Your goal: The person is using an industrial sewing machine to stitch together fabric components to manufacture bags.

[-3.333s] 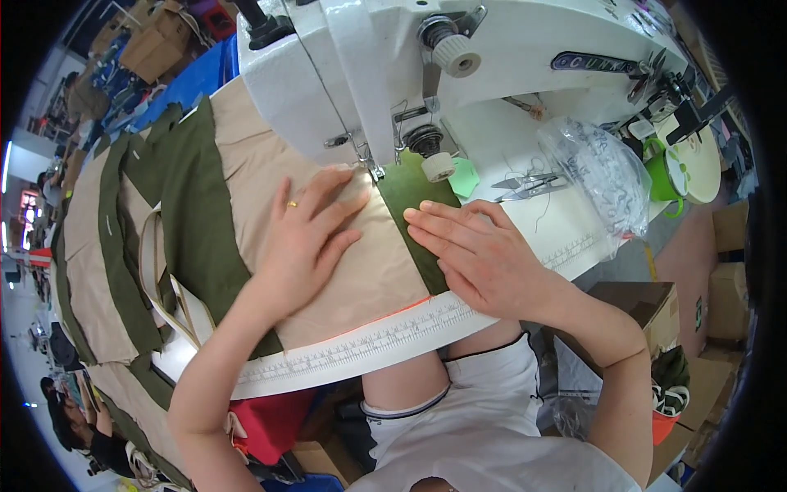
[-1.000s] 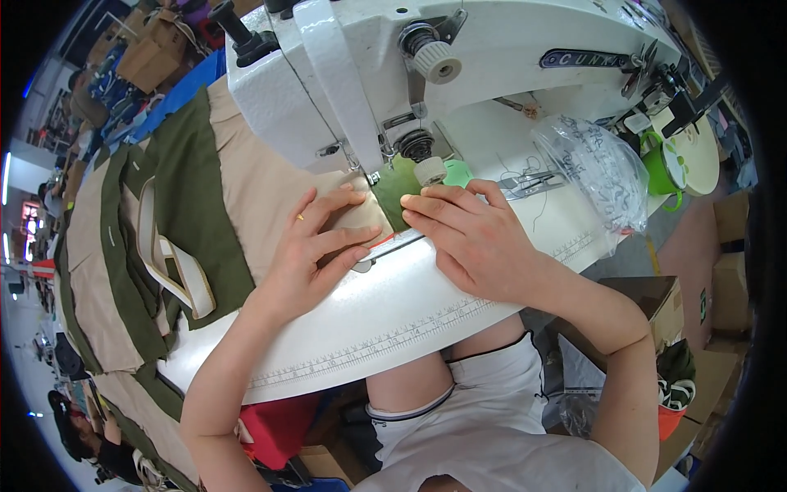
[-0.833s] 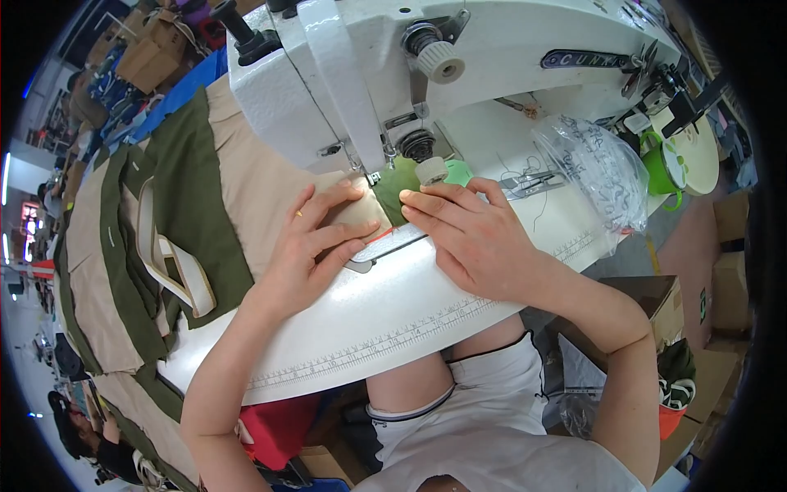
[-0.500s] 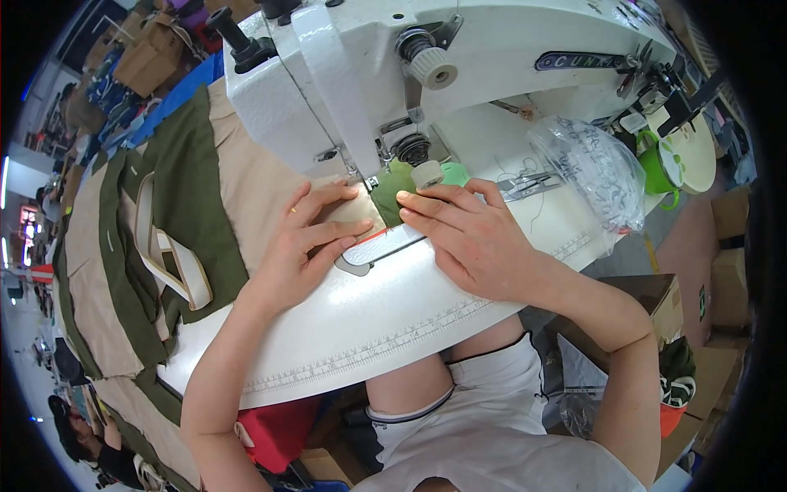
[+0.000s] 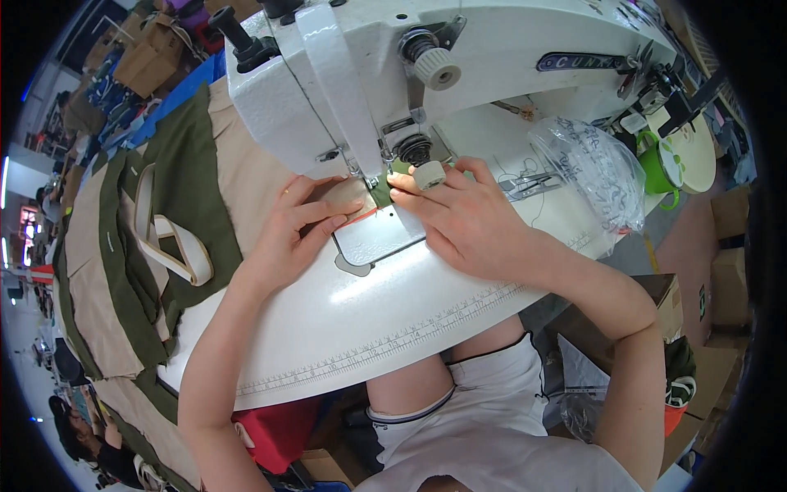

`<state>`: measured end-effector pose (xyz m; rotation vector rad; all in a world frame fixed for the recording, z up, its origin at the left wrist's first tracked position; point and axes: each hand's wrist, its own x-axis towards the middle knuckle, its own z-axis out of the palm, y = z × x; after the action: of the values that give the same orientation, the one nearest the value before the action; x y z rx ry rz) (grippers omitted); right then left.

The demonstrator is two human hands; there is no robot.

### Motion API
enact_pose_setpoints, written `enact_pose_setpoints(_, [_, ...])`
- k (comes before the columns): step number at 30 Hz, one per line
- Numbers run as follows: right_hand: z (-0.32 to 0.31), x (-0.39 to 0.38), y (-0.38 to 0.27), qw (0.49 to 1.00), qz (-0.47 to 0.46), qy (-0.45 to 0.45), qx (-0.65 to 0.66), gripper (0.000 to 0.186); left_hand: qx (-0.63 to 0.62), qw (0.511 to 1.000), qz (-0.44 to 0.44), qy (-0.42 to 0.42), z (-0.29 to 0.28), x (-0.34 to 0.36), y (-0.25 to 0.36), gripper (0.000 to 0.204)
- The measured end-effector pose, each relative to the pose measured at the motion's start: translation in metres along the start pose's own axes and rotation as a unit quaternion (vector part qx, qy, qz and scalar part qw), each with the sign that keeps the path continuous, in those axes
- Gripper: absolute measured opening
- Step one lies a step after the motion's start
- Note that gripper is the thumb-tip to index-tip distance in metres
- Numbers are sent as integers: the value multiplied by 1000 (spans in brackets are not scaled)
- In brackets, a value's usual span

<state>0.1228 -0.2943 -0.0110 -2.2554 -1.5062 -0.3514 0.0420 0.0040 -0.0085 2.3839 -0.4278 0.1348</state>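
Note:
Beneath the needle end of a white sewing machine [image 5: 336, 74] lie a beige piece of fabric [image 5: 348, 197] and a dark green piece of fabric [image 5: 382, 195], meeting edge to edge. A thin red-orange line runs along the near edge of the beige piece. My left hand [image 5: 288, 230] rests on the beige fabric, fingers stretched toward the presser foot [image 5: 371, 182] and thumb apart. Pressed flat on the green fabric is my right hand [image 5: 463, 215], its fingertips just right of the foot and covering most of that piece.
Larger green and beige fabric [image 5: 176, 156] hangs over the left side, with a cream strap [image 5: 184, 258] on it. Right of the machine's needle end lie metal snips [image 5: 529, 186], a clear plastic bag [image 5: 594, 176] and a green cup [image 5: 660, 168]. A printed ruler [image 5: 393, 344] follows the table's front edge.
Both hands have slid slightly away from me with the fabric, which now sits farther under the foot. More of the metal plate shows, and the light green piece is no longer visible.

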Motion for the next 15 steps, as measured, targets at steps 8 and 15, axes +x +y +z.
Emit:
enact_pose_setpoints(8, [6, 11, 13, 999, -13, -8, -41, 53, 11, 998, -55, -9, -2, 8, -2, 35])
enact_pose_setpoints(15, [14, 18, 18, 999, -19, -3, -30, 55, -2, 999, -47, -17, -8, 15, -16, 37])
